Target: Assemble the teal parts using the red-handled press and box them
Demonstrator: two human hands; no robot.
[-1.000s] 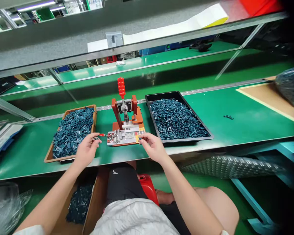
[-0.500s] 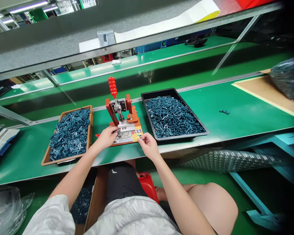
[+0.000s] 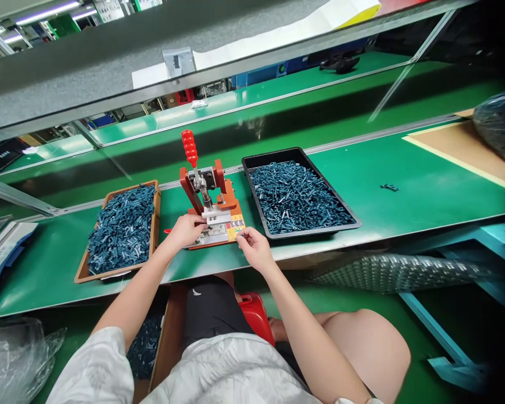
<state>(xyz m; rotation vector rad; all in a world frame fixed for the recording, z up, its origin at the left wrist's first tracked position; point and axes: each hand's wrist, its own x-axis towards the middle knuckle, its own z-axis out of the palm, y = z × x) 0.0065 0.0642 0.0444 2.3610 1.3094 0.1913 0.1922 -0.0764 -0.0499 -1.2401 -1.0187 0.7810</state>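
A toggle-clamp press [image 3: 212,188] with an upright red handle stands on the green workbench. My left hand [image 3: 186,231] is at its lower metal block, fingertips pinched together just below the raised white pressing plate. Whatever those fingers hold is too small to make out. My right hand [image 3: 256,248] is at the front right corner of the press base, beside a yellow label [image 3: 236,223]. Its thumb and fingers are pinched too, and what lies between them is hidden. Left of the press, a brown tray [image 3: 156,224] holds many small dark blue-green parts [image 3: 124,230].
A black tray [image 3: 315,231] full of similar slim parts sits right of the press. A few loose parts [image 3: 389,187] lie farther right, near a cardboard sheet [image 3: 471,148]. A shelf edge [image 3: 235,70] crosses above the bench. Bubble wrap [image 3: 395,274] hangs below the front edge.
My left fingertips have moved slightly right and farther in over the metal block. My right hand stays near the base corner, nearly unmoved. The view has shifted a little.
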